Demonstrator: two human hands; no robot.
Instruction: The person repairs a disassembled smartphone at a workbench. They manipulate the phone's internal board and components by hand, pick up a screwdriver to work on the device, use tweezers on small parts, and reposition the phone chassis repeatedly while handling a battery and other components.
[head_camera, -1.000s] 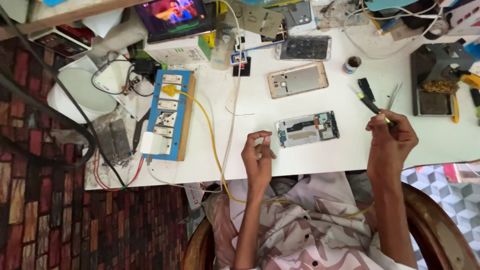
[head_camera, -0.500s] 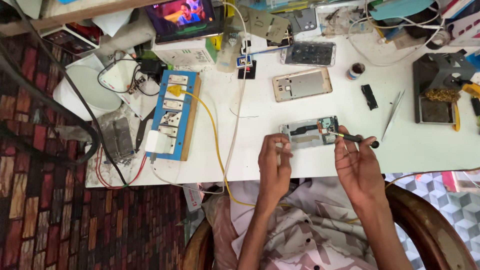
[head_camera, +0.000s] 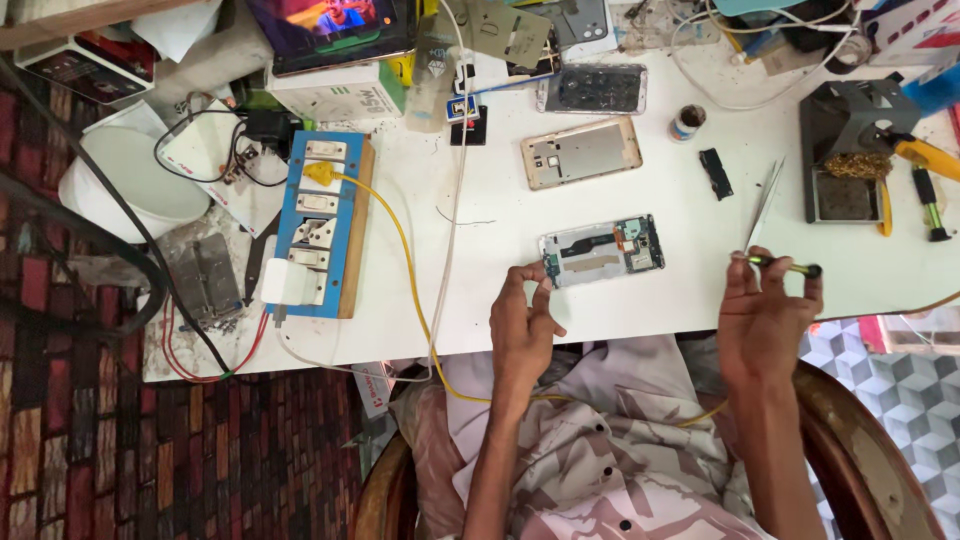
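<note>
Two hands work near the opened silver phone with its exposed circuit board (head_camera: 602, 250). The left hand (head_camera: 522, 325), loosely curled and empty, touches the phone's left corner; right of the phone, the right hand (head_camera: 765, 315) pinches a small green-handled screwdriver (head_camera: 783, 265).

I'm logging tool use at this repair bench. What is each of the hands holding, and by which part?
The right hand holds a small green-handled screwdriver by its two ends, between the fingertips. The left hand holds nothing; its fingertips touch the opened phone's near corner.

phone repair workshop, opened phones (head_camera: 603, 251), soldering stand (head_camera: 850, 150), power strip (head_camera: 318, 225)
</note>
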